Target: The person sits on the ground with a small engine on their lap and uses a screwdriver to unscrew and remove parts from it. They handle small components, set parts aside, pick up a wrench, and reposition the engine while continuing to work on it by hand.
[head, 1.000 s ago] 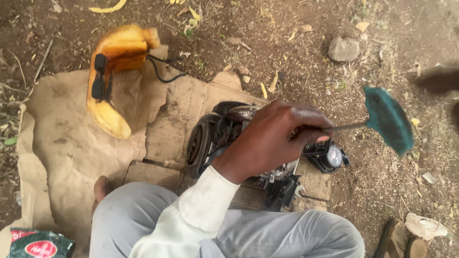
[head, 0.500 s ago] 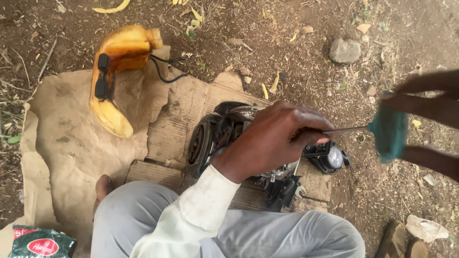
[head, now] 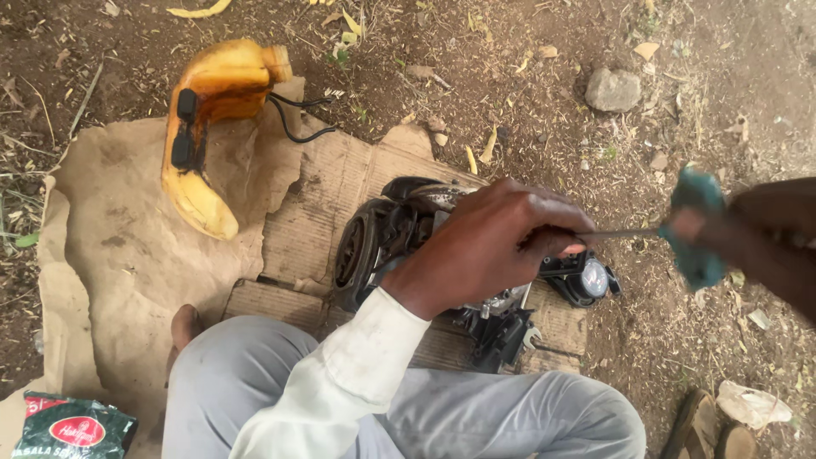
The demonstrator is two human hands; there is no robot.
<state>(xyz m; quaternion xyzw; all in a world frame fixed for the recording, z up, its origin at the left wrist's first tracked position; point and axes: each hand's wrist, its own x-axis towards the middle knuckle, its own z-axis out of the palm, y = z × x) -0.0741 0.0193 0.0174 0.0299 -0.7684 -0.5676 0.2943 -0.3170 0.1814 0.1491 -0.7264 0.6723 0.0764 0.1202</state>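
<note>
Head view, one frame, person seated on the ground with knees apart in grey trousers (head: 476, 416).

Hands: two in view. Left hand (head: 489, 242) came in over the lap on a white sleeve (head: 340, 382); its fingers were clenched around the thin metal shaft of one screwdriver (head: 629, 233), thumb and forefinger pinching the shaft near the middle. Right hand (head: 765, 238) entered from the right edge, blurred; it was closed on the teal handle (head: 697, 225) of the same tool. Exact finger placement on the handle could not be told because of the blur.

The screwdriver lay roughly level, shaft pointing left, held above one small engine (head: 382, 246). Engine: dark, greasy, round flywheel side facing left, one round clear cap (head: 593, 279) showing at its right end. It rested on one flattened piece of brown cardboard (head: 314, 195), just ahead of the knees. Whether the tool's tip touched the engine could not be seen; the left hand covered it.

Other counts:
- One yellow-orange plastic tank (head: 208, 127), curved, lying on the cardboard's upper left, well apart from the engine, with two black hoses (head: 293, 115) trailing from its neck.
- One grey stone (head: 614, 88) on bare soil, upper right.
- One green and red packet (head: 64, 429) at lower left corner.
- One bare foot (head: 183, 327) beside the left knee.
- One sandal (head: 710, 425) at lower right, partly cut off.
- Dry yellow leaves scattered on the dirt, too many to count.
</note>
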